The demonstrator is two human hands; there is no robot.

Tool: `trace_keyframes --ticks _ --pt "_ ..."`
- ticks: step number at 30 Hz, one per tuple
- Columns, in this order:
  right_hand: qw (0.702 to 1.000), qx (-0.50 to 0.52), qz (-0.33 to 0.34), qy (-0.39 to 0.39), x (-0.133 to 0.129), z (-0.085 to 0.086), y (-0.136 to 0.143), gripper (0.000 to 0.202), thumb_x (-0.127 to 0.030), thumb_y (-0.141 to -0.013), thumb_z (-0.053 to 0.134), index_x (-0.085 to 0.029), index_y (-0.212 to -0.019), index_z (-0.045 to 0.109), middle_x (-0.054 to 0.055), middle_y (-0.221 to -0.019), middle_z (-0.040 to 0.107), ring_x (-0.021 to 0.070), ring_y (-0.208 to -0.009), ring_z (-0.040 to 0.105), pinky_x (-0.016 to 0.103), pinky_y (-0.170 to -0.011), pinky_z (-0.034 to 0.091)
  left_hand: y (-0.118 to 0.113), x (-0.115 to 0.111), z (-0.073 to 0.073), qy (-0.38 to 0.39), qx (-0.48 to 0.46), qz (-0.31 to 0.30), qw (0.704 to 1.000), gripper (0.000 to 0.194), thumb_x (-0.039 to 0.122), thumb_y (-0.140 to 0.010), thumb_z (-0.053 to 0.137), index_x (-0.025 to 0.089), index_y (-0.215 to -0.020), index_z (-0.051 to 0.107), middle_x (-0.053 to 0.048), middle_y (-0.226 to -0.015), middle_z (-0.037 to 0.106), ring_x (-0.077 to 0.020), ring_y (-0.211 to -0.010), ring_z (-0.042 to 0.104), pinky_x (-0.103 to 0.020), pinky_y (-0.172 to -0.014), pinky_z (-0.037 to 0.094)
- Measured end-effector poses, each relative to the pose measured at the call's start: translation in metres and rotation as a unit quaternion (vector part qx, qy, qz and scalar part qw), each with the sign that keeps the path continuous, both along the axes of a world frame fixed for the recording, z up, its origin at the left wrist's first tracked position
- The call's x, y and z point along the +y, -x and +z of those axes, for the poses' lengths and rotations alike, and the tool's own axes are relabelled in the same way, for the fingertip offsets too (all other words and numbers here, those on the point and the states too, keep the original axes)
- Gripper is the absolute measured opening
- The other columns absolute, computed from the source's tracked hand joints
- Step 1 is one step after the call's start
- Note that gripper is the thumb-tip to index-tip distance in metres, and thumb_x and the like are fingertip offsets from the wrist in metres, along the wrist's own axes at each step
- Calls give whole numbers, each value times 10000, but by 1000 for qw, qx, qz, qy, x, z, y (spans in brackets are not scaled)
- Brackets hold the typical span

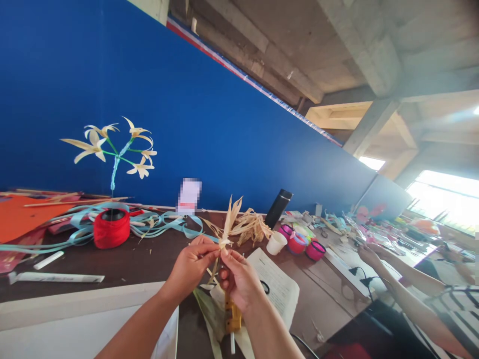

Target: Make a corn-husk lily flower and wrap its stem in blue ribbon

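Note:
Pale dried corn husk strips, gathered into a tuft (232, 218), point upward between my two hands. The fingertips of my left hand (196, 262) pinch its base from the left. From the right, the thumb and fingers of my right hand (239, 279) close on the same base. Below my right hand lies a yellow glue gun (233, 319) with a white glue stick at its rear, partly covered by the hand. Greenish husk leaves (211, 314) lie beside it. More dried husks (250, 227) are heaped just behind the tuft.
Left, husk flowers (93, 145) rise on a blue-wrapped stem above a red-wrapped container (111, 230) and blue ribbons (80, 224). A white box (75, 324) occupies the front left. Right are an open book (277, 284), white cup (276, 243), black bottle (279, 208) and another person's hands (370, 257).

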State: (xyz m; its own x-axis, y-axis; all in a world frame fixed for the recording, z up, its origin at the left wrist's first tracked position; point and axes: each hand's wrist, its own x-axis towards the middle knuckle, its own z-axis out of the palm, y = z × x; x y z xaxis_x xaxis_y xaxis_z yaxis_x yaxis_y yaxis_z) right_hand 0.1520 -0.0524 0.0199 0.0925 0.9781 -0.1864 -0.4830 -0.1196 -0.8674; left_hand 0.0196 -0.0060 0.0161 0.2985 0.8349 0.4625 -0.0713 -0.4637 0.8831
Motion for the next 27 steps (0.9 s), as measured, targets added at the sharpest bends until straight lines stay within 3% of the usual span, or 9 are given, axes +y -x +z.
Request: trace_keyframes --ticks 10,17,27 --pt "1000 -14 2 -28 -1 -3 1 318 -394 -649 779 -160 -739 583 -82 -508 487 17 -385 408 113 -352 272 1 -3 4 -13 -5 -40 999 212 322 -830 546 215 -778 721 -36 -787 583 -168 -783 552 -263 -726 449" --pt "992 -70 -71 -79 -3 -1 6 305 -391 -669 759 -155 -669 565 -78 -467 482 22 -380 381 135 -374 256 1 -12 13 20 -37 -68 997 226 351 -810 558 199 -858 719 -55 -860 553 -174 -814 538 -256 -693 466" --pt "971 -161 -120 -133 -7 3 16 272 -422 -679 725 -169 -724 634 -52 -516 537 51 -394 411 178 -388 319 0 -12 11 71 -63 -86 992 255 388 -785 597 180 -657 670 -7 -742 465 -114 -636 422 -209 -545 375"
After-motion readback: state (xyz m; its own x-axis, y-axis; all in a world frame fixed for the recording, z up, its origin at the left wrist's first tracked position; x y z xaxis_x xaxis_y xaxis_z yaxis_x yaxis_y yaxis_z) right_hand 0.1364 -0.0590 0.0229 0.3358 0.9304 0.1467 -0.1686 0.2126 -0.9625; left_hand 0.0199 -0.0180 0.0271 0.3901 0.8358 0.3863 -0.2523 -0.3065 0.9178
